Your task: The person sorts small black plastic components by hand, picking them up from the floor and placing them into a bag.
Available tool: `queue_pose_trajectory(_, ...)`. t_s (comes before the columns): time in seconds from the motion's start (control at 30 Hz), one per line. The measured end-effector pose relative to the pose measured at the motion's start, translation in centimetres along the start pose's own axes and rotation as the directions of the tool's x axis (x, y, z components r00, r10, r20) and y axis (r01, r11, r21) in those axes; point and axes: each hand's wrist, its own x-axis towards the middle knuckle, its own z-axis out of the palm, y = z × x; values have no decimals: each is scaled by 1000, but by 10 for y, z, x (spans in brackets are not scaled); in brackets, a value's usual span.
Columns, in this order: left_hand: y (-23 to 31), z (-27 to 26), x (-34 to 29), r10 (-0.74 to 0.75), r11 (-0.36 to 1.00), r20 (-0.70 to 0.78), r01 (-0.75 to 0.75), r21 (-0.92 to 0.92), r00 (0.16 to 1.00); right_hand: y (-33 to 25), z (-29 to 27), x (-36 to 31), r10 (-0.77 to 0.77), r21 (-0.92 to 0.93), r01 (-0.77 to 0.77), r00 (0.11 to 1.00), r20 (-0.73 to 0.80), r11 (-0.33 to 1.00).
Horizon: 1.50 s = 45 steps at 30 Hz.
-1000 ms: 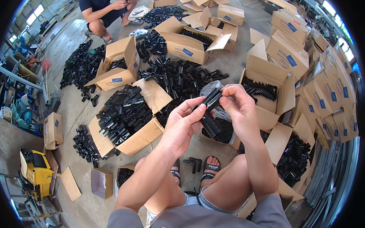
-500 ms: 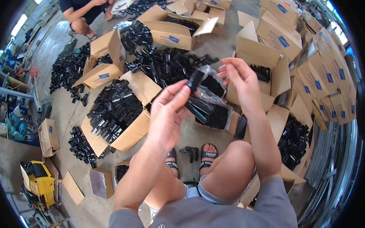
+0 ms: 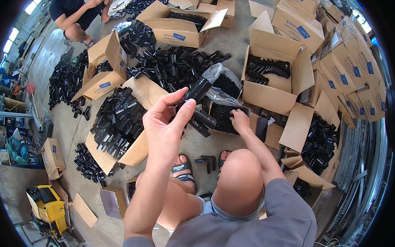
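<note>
Raised at chest height, my left hand (image 3: 167,120) grips a black branched pipe fitting (image 3: 199,90) between thumb and fingers. One tube of it points up and away, and others angle down to the right. My right hand (image 3: 240,121) reaches into a small open carton (image 3: 247,109) of small black parts (image 3: 222,115), its fingers bent downward and its fingertips partly hidden among them. Whatever those fingers hold is too small to make out. Just behind lies a clear plastic bag (image 3: 219,71) with more small black parts showing in it.
Left of me an open carton (image 3: 136,151) is heaped with black fittings; a larger loose pile (image 3: 171,65) lies ahead. An open box (image 3: 270,95) holds rows of curved black pieces. Cartons (image 3: 343,70) are stacked at right. Another person (image 3: 78,16) squats far left; a yellow machine (image 3: 50,207) stands lower left.
My right hand has gone down from beside the fitting into the small parts carton. The fitting in my left hand has shifted slightly left and turned. The whole view has shifted a little.
</note>
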Motion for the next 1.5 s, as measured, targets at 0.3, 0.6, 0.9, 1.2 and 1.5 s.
queue_pose_trajectory(0.3, 1, -8, 10, -132, 987, -36, 128, -96, 991, -11, -4, 8, 6, 84, 3, 995, -101, 996)
queue_pose_trajectory(0.6, 6, 1, 10, -128, 958, -111, 94, -273, 985, -204, -247, 9, -21, 956, 28, 1000, -23, 293)
queue_pose_trajectory(0.9, 10, 20, -1, 4, 947, -124, -44, -319, 992, -277, -300, -31, -17, 964, 105, 994, -104, 244)
queue_pose_trajectory(1.2, 10, 20, -9, 183, 946, -117, -207, -251, 976, -276, -298, -39, -8, 966, 138, 990, -140, 218)
queue_pose_trajectory(1.5, 9, 19, -8, 253, 943, -114, -271, -192, 961, -274, -295, -37, -29, 923, 221, 974, -223, 315)
